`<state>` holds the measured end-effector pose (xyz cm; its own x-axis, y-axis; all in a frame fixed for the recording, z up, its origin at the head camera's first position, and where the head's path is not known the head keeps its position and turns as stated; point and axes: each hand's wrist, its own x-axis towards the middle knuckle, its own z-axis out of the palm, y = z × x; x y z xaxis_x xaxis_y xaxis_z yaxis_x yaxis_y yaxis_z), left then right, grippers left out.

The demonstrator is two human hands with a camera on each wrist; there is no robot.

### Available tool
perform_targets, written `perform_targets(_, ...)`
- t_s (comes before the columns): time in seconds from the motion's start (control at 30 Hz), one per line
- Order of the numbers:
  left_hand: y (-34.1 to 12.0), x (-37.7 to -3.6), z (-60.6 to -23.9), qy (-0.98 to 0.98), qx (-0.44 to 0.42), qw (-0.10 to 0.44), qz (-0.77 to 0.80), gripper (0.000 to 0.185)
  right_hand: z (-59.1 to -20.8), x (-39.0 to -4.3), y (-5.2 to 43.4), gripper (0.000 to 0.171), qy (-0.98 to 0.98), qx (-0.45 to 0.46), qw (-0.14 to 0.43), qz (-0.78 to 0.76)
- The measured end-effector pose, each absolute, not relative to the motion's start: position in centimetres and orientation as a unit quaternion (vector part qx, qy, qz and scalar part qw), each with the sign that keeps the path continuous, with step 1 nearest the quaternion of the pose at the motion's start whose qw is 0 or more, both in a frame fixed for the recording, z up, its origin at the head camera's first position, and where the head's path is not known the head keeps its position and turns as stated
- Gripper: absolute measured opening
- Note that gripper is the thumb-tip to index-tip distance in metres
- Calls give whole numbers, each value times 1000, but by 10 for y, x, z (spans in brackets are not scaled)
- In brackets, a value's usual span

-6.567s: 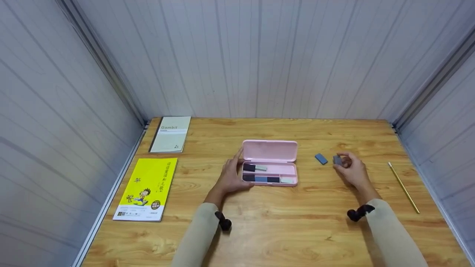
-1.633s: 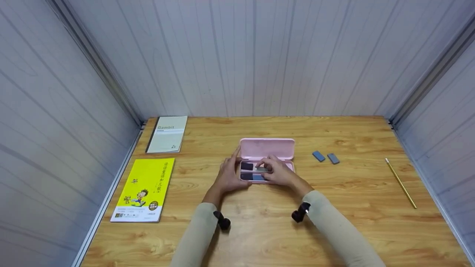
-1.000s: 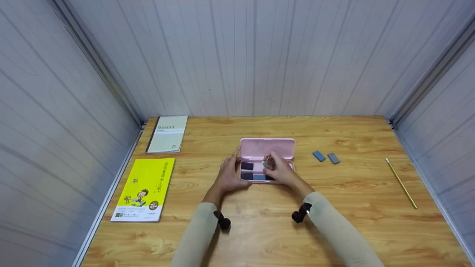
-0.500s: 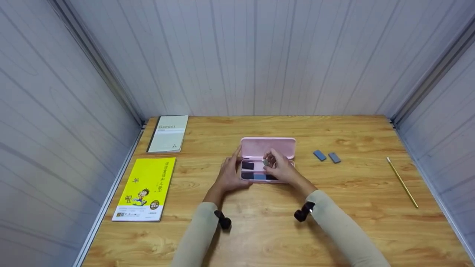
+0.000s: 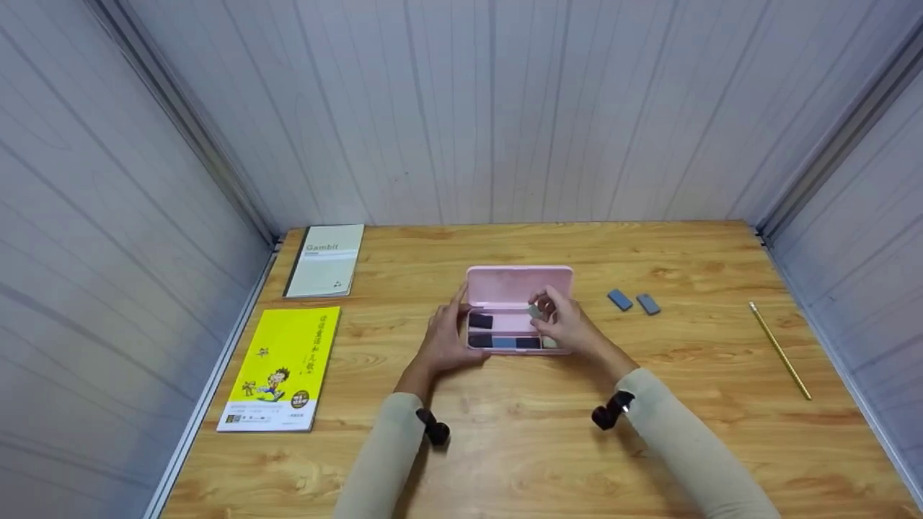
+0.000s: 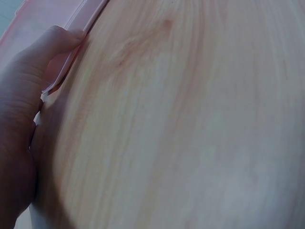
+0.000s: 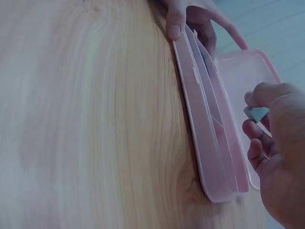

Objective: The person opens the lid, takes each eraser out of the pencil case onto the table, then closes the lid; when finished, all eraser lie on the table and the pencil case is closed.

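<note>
Head view shows the right hand (image 5: 570,326) raised just above the open pink plastic pencil case (image 5: 520,287) in the middle of the wooden table (image 5: 505,447), pinching a small grey rectangular eraser (image 5: 536,311) between thumb and fingertips, clear of the tray. Left hand (image 5: 447,339) sits at the case's left end, thumb and fingers curled against its edge and steadying it, and the left wrist view confirms a finger (image 6: 57,43) pressed on the pink rim (image 6: 78,28). Inside the tray, a black block (image 5: 481,321) lies in the far row at the left, while the near row holds a black block (image 5: 479,339), a blue block (image 5: 504,342) and another dark block (image 5: 528,343) side by side; the right hand covers the tray's right end. Right wrist view catches the grey eraser (image 7: 257,113) tilted in the fingertips, held over the lid side of the case (image 7: 209,143), with the left thumb (image 7: 175,24) on the far end of the tray. Over to the right of the case, two small blue-grey erasers (image 5: 634,301) rest on the table just beside each other, apart from both hands. A yellow pencil (image 5: 779,350) lies near the table's right edge. By the left edge sit a yellow cartoon-covered booklet (image 5: 283,367) and, toward the far left corner, a pale green notebook (image 5: 326,259).
</note>
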<state>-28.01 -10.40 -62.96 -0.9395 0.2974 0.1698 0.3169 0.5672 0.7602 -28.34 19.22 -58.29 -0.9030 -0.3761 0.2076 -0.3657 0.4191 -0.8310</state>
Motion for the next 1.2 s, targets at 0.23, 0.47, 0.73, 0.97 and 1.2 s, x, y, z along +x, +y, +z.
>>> perform_targets(0.23,-104,-280,-629,-884,-172,7,-434,146,-582,-283,217,30,851,-200,-11,-485)
perform_targets(0.47,-103,-280,-629,-882,-176,14,-436,146,-579,-279,246,33,860,-180,-12,-477)
perform_targets(0.73,-103,-281,-630,-885,-177,13,-430,145,-578,-275,277,34,864,-157,-23,-477)
perform_targets(0.97,-103,-280,-630,-883,-178,15,-434,146,-579,-275,302,33,869,-145,-24,-472)
perform_targets(1.2,-102,-282,-632,-884,-179,14,-432,147,-580,-270,324,37,883,-114,-39,-453)
